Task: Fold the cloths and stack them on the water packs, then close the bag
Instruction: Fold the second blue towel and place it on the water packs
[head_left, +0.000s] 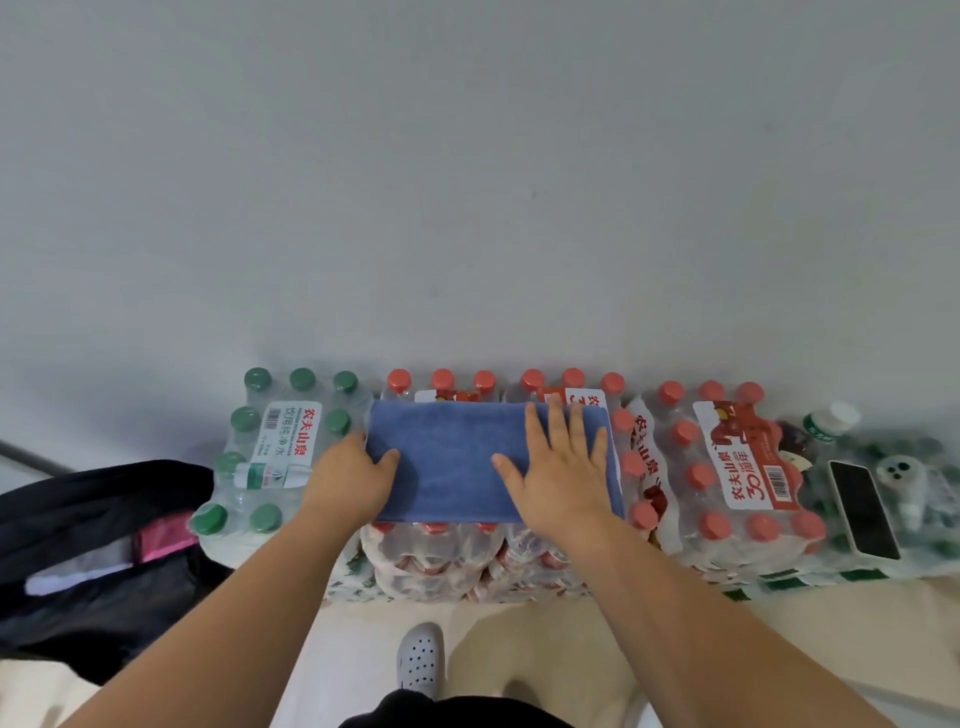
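Right hand (563, 475) spread flat on blue cloth (452, 462); left hand (353, 480) pinching cloth's left edge.

Left of the left hand (353, 480) and its fingers (387, 458), the white label (288, 436) on the green-capped water pack (234, 457) reads 农夫山泉 in red and 饮用纯净水 in grey-green, with a barcode; the finer print is illegible. Just past the right hand's fingers (556, 423), a label (589, 401) half covered by the blue cloth (447, 462) shows 农. Right of those fingers, a wrap (643, 441) reads 农夫山泉. Farther right, the red-capped pack (701, 525) bears a red label (748, 462) with 农夫山泉, 30 周年 and a barcode.
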